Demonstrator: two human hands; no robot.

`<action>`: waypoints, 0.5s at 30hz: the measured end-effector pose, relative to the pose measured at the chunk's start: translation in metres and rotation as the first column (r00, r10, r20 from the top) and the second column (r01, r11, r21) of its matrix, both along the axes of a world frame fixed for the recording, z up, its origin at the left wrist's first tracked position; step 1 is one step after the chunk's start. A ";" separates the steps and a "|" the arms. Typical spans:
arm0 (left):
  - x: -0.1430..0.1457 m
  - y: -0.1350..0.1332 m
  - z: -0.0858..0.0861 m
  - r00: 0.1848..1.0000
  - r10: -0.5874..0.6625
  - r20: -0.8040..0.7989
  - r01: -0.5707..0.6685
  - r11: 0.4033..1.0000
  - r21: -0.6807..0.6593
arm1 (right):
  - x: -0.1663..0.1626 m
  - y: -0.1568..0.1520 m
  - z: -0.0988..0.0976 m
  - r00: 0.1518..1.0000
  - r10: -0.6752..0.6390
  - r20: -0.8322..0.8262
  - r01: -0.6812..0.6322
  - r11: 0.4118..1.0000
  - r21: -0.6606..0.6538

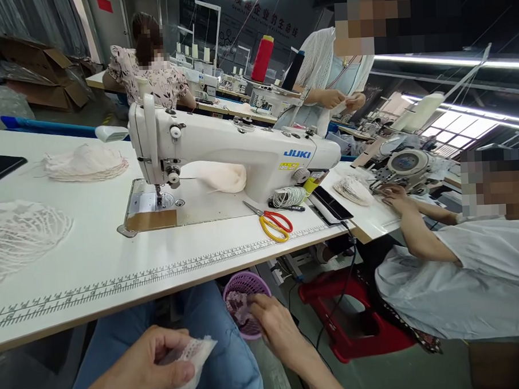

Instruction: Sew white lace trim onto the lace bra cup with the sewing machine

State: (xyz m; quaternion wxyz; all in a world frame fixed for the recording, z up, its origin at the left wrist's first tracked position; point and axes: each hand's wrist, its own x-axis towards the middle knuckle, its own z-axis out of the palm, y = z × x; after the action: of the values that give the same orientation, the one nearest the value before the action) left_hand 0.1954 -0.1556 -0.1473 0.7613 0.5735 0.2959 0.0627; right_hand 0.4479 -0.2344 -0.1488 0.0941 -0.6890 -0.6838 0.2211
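My left hand (159, 359) is closed around a piece of white lace fabric (196, 353), pinched between thumb and fingers above my lap. My right hand (276, 325) reaches over a purple plastic basket (251, 279) below the table edge. Its fingers are curled together beside pale lace scraps (237, 307) in the basket; what they hold, if anything, is not clear. In front of me stands a white sewing machine (222, 139), with a beige fabric piece (228, 177) lying under its arm.
Scissors (273, 224), a coil of cord (289, 196) and a black phone-like device (329, 206) lie on the table's right. Fabric stacks (86, 162) and lace pieces (24, 236) lie left. A co-worker (456, 272) sits at right by a red stool (355, 322); others work behind.
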 end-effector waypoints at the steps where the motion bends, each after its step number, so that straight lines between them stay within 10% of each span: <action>1: 0.001 0.001 0.001 1.000 -0.016 0.009 0.016 1.000 0.002 | -0.005 -0.001 0.008 0.995 0.045 -0.087 -0.044 0.999 0.011; 5: -0.001 0.002 0.001 0.999 -0.046 0.019 0.045 0.998 0.052 | -0.037 0.009 0.029 0.793 0.177 -0.583 -0.167 0.983 0.071; 15: -0.012 -0.004 -0.007 0.999 0.051 -0.017 -0.049 0.992 0.119 | -0.058 0.022 0.026 0.591 -0.103 -0.800 -0.125 0.968 -0.217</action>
State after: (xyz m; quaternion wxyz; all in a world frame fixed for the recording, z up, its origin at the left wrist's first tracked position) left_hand 0.1836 -0.1594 -0.1539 0.7209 0.6109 0.3136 0.0934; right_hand 0.3901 -0.2128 -0.1226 0.3042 -0.5160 -0.5377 0.5934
